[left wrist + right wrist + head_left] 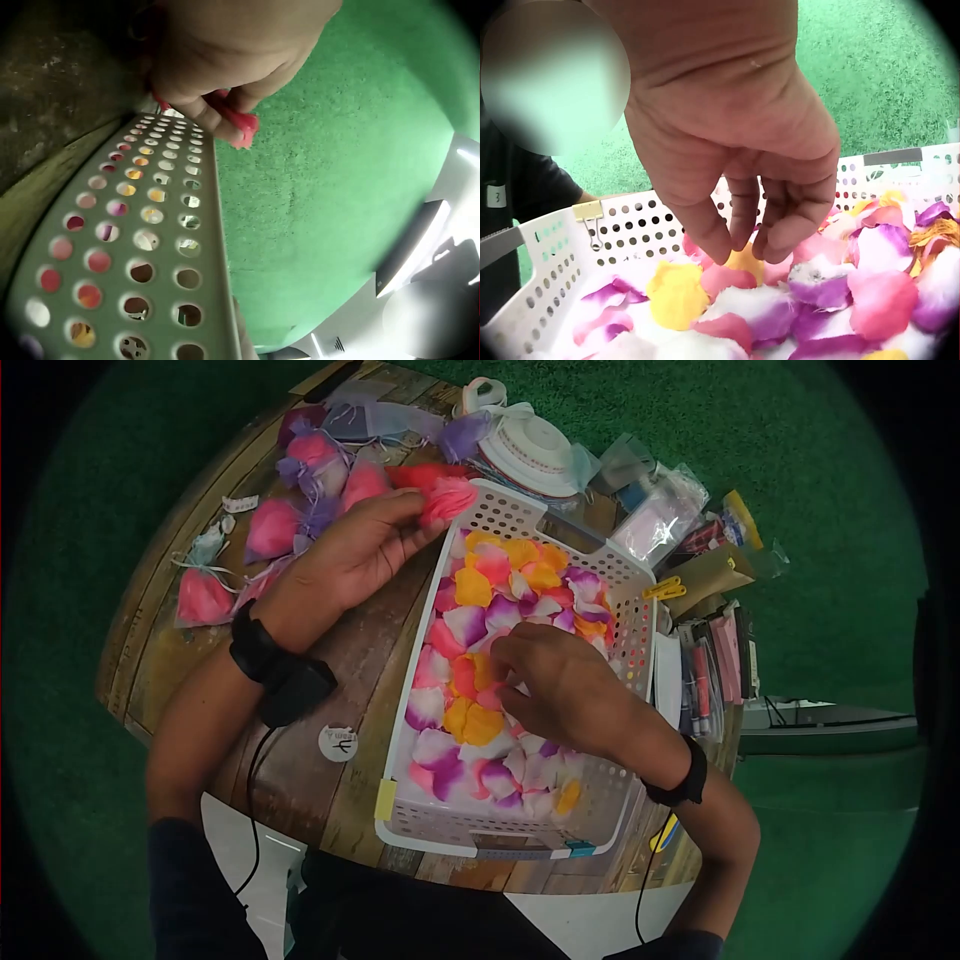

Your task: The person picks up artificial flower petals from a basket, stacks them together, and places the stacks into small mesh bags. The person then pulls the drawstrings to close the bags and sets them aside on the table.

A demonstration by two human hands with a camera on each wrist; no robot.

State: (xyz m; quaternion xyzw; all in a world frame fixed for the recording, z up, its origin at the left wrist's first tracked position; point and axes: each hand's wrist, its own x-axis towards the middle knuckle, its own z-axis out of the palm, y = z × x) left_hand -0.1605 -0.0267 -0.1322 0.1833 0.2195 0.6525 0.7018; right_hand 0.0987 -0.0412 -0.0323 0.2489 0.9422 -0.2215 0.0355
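A white perforated plastic basket (400, 725) holds many loose artificial petals (465, 625) in pink, purple-white and yellow-orange. At its far left corner my left hand (350, 555) pinches a bunched pink, cloth-like piece (449, 501) between thumb and fingers, right by the rim. The same pink piece (241, 124) peeks out between the fingertips in the left wrist view. My right hand (565, 685) reaches down into the basket. In the right wrist view its curled fingertips come together on an orange petal (746, 262), with a yellow petal (676, 296) beside it.
Filled mesh pouches (272, 528) lie left of the basket on the wooden table (340, 670). Behind it are ribbon spools (530, 450) and clear plastic packs (660, 515). A yellow clip (663, 589) sits on the right rim. A round sticker (338, 742) is near the left forearm.
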